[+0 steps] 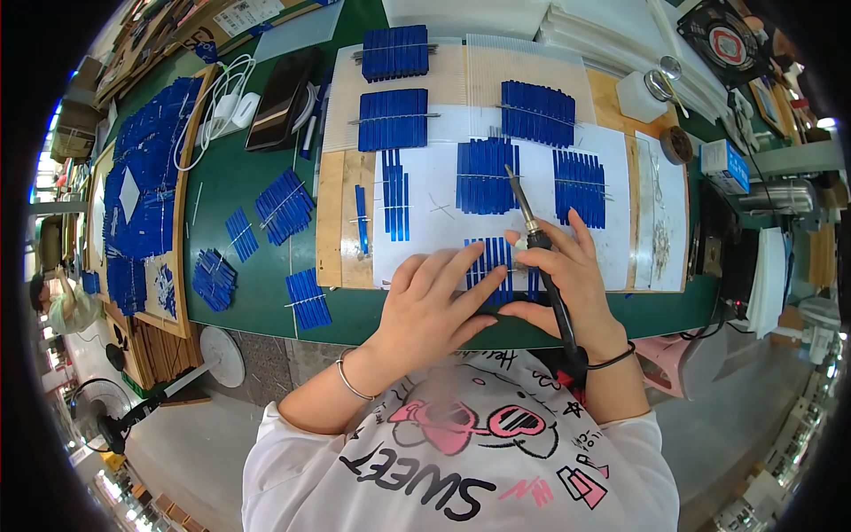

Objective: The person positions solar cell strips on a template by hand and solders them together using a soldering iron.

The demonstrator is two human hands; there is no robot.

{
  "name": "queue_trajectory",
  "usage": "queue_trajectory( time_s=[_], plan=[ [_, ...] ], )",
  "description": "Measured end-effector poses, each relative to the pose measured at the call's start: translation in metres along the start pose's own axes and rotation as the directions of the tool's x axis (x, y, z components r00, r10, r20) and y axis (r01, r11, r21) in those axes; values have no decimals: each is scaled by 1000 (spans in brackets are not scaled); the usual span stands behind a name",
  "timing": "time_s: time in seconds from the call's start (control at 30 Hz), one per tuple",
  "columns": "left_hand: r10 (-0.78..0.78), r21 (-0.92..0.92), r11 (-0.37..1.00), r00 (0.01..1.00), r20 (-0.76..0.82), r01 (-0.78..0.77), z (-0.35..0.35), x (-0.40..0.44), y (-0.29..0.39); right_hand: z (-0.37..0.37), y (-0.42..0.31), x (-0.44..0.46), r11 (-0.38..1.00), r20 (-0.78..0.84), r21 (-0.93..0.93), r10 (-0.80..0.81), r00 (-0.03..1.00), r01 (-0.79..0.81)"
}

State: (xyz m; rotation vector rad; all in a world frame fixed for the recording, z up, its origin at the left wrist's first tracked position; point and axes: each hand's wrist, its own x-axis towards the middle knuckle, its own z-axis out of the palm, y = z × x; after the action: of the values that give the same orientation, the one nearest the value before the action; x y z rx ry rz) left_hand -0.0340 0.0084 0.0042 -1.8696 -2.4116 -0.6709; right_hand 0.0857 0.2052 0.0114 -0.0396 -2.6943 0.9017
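My right hand is closed around a soldering iron, its metal tip pointing away from me over a group of blue strips. My left hand has its fingers spread and reaches over a nearer row of narrow blue strips, which it partly hides. Whether its fingertips press on the strips I cannot tell. Both hands are at the front edge of a white sheet on a wooden board. To the right of the tip is another strip group with a thin wire across it.
Bundles of wired blue strips lie at the back and on the green table to the left. A phone and white charger are there too. A tray holds many blue strips. At back right stands a dispenser bottle.
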Motion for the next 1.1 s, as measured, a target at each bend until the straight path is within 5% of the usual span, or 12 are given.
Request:
queue_trajectory(
  time_s=[0.27,0.37,0.43,0.47,0.5,0.57,0.7,0.77,0.8,0.9,0.97,1.1],
  plan=[
    [-33,-36,999,999,1,33,-4,-1,2,-1,-2,1,1000,-5,5,-4,1000,4],
    [-44,-246,969,973,-226,-13,-11,-12,2,1,-2,1,1000,-29,-22,-15,999,14],
    [-222,-654,751,968,-119,92,-12,-32,6,1,-2,1,999,-21,-37,-36,999,35],
    [-329,-793,523,932,153,314,-20,-37,13,1,-2,1,997,-14,-57,-51,999,50],
    [-333,-791,524,931,151,316,-18,-39,15,2,-3,0,997,-14,-54,-56,998,55],
    [-222,-708,-227,672,707,669,-10,-41,19,2,-3,-1,998,-40,-33,-60,997,59],
    [-269,-805,-238,760,592,543,-2,-31,32,9,9,-14,995,-181,75,-55,982,70],
    [-256,-797,-271,758,600,540,5,-30,34,14,12,-23,937,-266,349,95,959,4],
    [-240,-784,-305,753,613,541,7,-29,34,22,14,-31,804,-274,586,313,909,-100],
    [-289,-715,-312,654,699,626,2,-17,34,22,32,-36,961,-307,276,79,948,9],
    [-315,-701,-299,627,713,648,-6,-20,30,24,34,-38,954,-300,298,86,950,8],
    [-418,-891,-162,788,452,425,-22,-55,14,23,29,-36,947,-308,323,97,946,8]
  ],
)
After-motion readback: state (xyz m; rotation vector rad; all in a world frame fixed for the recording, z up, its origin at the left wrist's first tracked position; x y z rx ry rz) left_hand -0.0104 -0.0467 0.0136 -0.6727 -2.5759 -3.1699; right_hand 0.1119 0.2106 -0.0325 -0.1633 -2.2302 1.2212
